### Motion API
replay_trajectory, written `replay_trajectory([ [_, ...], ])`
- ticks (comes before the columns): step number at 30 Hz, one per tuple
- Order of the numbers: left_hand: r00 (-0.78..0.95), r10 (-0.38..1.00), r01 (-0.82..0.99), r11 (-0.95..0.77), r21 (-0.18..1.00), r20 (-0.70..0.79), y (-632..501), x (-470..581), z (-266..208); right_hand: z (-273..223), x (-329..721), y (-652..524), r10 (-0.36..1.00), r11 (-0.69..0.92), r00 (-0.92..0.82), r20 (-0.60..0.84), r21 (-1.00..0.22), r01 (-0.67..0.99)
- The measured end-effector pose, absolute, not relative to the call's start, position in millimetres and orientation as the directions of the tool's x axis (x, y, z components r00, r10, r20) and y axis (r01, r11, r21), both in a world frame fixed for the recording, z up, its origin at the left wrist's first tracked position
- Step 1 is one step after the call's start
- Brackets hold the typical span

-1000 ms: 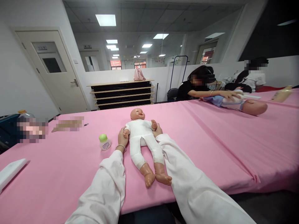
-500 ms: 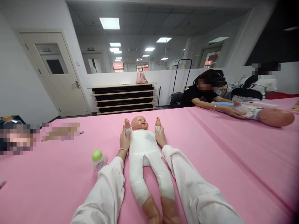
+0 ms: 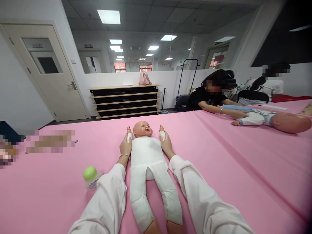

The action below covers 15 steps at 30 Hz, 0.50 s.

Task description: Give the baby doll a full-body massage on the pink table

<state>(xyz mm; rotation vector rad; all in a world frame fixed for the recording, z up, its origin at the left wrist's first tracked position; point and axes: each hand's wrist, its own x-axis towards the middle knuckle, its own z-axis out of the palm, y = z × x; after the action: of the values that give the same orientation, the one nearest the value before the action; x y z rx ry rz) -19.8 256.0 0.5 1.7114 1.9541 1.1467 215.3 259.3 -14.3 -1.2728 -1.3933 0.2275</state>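
A baby doll (image 3: 148, 152) with a white cloth body lies on its back on the pink-covered table (image 3: 207, 156), head away from me. My left hand (image 3: 125, 146) is closed around the doll's arm on the left, just below its small plastic hand. On the other side, my right hand (image 3: 167, 144) grips the doll's other arm the same way. Both doll arms are bent up beside its head. The doll's feet run out of view at the bottom. Left of my left forearm stands a bottle (image 3: 90, 178) with a green cap.
Across the table at the right, a person in black (image 3: 212, 94) handles another doll (image 3: 290, 122) in light clothes. Someone in a white shirt (image 3: 275, 86) sits behind. A blurred-out item (image 3: 52, 140) lies at the left. Shelves (image 3: 125, 99) stand by the back wall.
The view has shifted, so the doll and bottle appear lower and further left. My hands keep their hold on the doll's arms. The other person's hand has moved off their doll's arm.
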Motion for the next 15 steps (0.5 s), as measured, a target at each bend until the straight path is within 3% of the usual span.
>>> replay_trajectory([
  [6, -0.384, 0.854, 0.592, -0.064, 0.803, 0.351, 234.5, -20.5, 1.9, -11.4, 207.6, 244.2, 0.719, 0.314, 0.377, 0.584, -0.757, 0.573],
  [11, -0.371, 0.831, 0.545, -0.167, 0.821, 0.415, 209.4, -27.7, -5.6, -14.7, 206.2, 226.2, 0.702, 0.352, 0.357, 0.616, -0.736, 0.578],
  [15, -0.357, 0.808, 0.566, -0.211, 0.797, 0.468, 189.6, -32.7, -10.5, -14.9, 206.2, 202.1, 0.733, 0.401, 0.34, 0.589, -0.778, 0.483],
])
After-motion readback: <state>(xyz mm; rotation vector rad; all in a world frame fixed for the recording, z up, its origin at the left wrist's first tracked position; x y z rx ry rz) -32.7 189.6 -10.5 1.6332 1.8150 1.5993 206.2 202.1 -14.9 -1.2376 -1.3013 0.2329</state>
